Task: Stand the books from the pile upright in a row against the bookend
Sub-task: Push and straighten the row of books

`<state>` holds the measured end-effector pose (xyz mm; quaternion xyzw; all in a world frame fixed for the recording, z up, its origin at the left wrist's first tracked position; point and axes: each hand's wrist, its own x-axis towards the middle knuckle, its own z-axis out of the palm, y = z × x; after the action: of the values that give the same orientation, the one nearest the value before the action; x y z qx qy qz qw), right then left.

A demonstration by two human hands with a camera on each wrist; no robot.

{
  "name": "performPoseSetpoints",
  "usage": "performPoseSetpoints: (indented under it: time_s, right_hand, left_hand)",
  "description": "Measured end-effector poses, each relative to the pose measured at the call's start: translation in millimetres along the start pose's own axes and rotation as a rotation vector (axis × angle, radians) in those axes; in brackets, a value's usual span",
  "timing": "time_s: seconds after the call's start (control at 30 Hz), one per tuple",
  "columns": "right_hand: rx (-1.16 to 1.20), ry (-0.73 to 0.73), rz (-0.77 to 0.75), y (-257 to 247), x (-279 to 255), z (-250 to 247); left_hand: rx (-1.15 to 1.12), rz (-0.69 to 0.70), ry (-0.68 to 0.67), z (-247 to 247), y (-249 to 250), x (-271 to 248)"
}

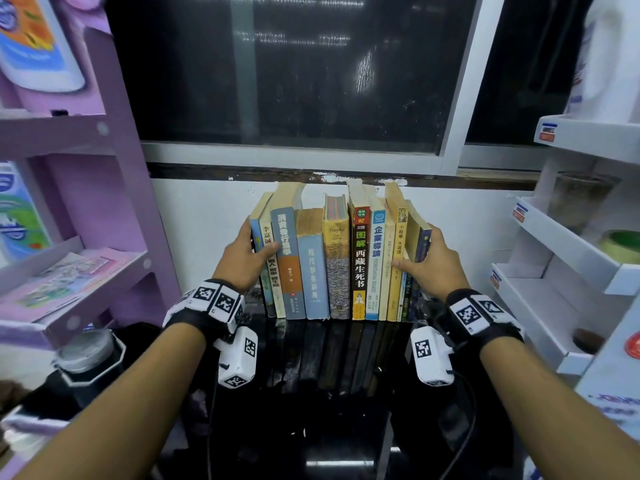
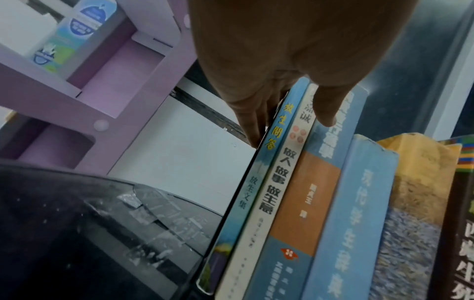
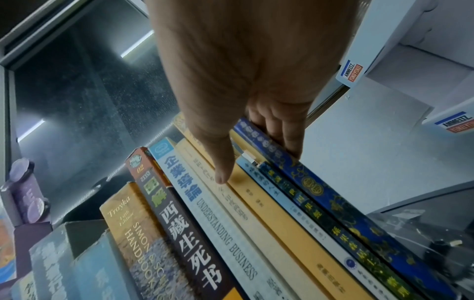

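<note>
Several books [image 1: 341,258] stand upright in a row on the black table [image 1: 329,375], spines toward me. My left hand [image 1: 249,252] is at the row's left end. Its straight fingers [image 2: 252,130] lie on a thin black plate [image 2: 231,203], seemingly the bookend, beside the light-blue book [image 2: 256,182], and its thumb rests across the spines. My right hand [image 1: 426,261] is at the right end, with its fingers [image 3: 290,138] flat on the dark blue book [image 3: 333,203] and its thumb on a yellow spine [image 3: 282,213]. No lying books show.
A purple shelf unit [image 1: 86,202] stands close on the left and a white one [image 1: 571,265] on the right. The wall and a dark window [image 1: 294,64] are directly behind the row. A black lidded container [image 1: 86,355] sits at the table's near left.
</note>
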<state>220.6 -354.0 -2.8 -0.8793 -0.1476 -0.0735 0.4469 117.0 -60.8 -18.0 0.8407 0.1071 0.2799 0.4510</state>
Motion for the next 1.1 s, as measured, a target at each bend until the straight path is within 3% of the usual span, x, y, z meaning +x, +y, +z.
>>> performPoseSetpoints:
  time_s: [0.67, 0.9, 1.1]
  right_hand:
    - [-0.033, -0.045, -0.024, 20, 6, -17]
    - [-0.018, -0.023, -0.035, 16, 3, -11]
    - [-0.039, -0.001, -0.024, 13, 2, 0]
  left_hand:
    - [0.343, 0.085, -0.072, 19, 16, 7]
    - [0.315, 0.092, -0.019, 22, 9, 3]
    - [0.138, 0.108, 0.054, 31, -3, 1]
